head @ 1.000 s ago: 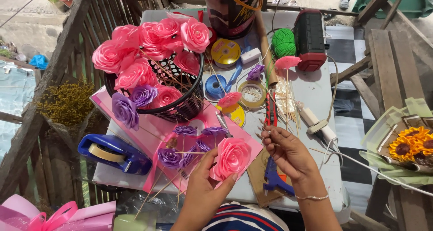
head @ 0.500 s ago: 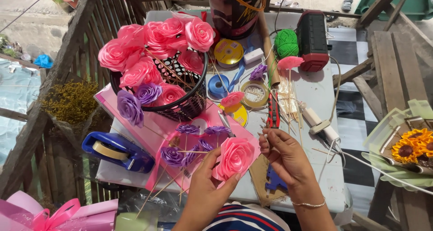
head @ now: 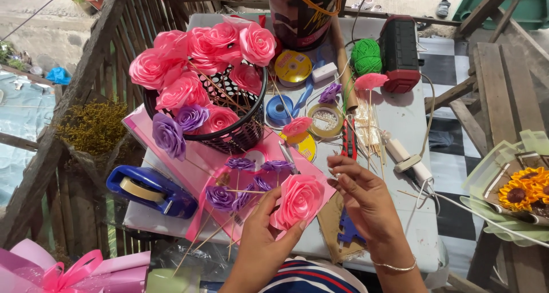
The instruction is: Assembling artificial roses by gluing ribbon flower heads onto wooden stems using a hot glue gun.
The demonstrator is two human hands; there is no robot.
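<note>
Hiding its own stick, the pink ribbon rose [head: 299, 198] sat near the black basket [head: 243, 134], gripped by left hand [head: 265, 236] fingers; right hand [head: 366, 200] fingers curled loosely, empty.

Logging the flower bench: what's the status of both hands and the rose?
Left hand grips pink ribbon rose. Right hand beside it, fingers curled, empty as far as visible. Purple roses lie close left.
</note>
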